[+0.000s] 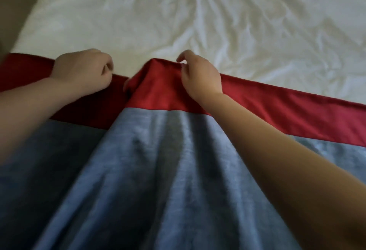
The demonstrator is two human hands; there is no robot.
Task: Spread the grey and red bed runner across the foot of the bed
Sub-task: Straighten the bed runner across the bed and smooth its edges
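At the foot of the bed (75, 22), I watch from the head camera as my two hands work the far edge of the grey and red bed runner (158, 180). It lies across the mattress in front of me, its red band (287, 109) towards the rumpled white sheet (247, 22) and its grey panel (138, 200) falling back towards me in long folds.

My left hand (81, 69) is clenched on the red edge, which it appears to grip. My right hand (200, 77) pinches a raised ridge (156, 67) of the same band, with one finger lifted clear.

The risk, as I judge it, lies in that ridge. If both hands pull outwards unevenly, the slack may slide to one side and leave the red band running crooked across the bed; it already slopes in this view, though the wide lens may be to blame. A light pinch on smooth cloth could slip and drop the fold back as a crease. A hard tug could also drag the loose sheet underneath into deeper wrinkles.
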